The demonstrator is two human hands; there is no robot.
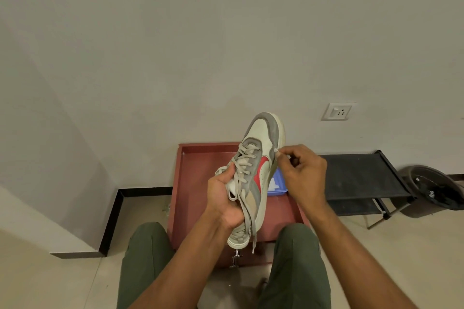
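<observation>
the fingers [285,152] of my right hand [303,175] are pressed together at the tips, pinching a small white scrap [277,150] against the side of the sneaker [262,138], just above the edge of its sole. what the scrap is made of i cannot tell. my left hand [223,198] has its fingers curled round the tongue and collar of the shoe, one of them up against the laces [244,162], and grips it near the heel end.

i hold the sneaker in the air between my knees, toe tilted up and away toward the wall, over the red tray [198,183] on the floor. its upper is off-white with grey suede round the toe and along the eyelets, a red patch on the side and a beige panel nearer the heel. the sole is pale and a little grubby. the greyish laces are loosely threaded, and their ends hang down past the heel.

behind the shoe a blue container [278,187] sits in the tray, mostly hidden. to the right a black rack [359,175] stands on the floor, with a dark round bin [431,188] beyond it and a white wall socket [337,111] above.
</observation>
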